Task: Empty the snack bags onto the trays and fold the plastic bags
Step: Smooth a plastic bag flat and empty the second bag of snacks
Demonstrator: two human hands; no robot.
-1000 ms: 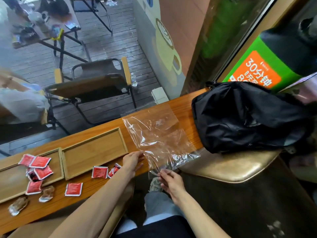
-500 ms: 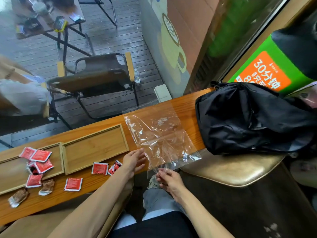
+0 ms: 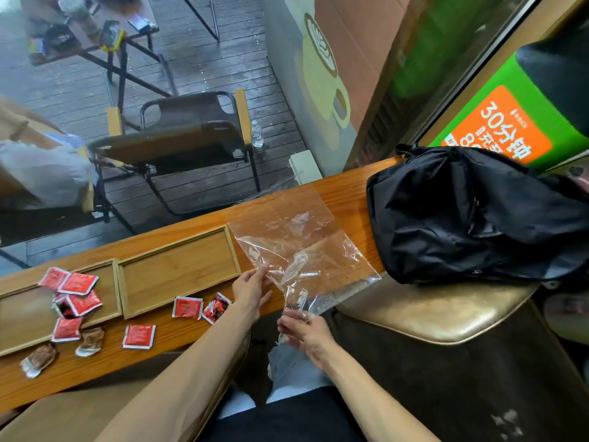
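Clear plastic bag [image 3: 296, 250]: my left hand [image 3: 251, 290] pinches its edge, right hand [image 3: 306, 330] grips the corner (crease flat, slowly).

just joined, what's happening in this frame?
A person at a wooden counter is handling a clear plastic bag that lies flat and looks empty. The left hand pinches the bag's near-left edge; the right hand grips the corner hanging off the counter's front. Red snack packets lie partly on the left tray, with others loose on the counter. The right tray holds nothing. A black backpack sits to the right.
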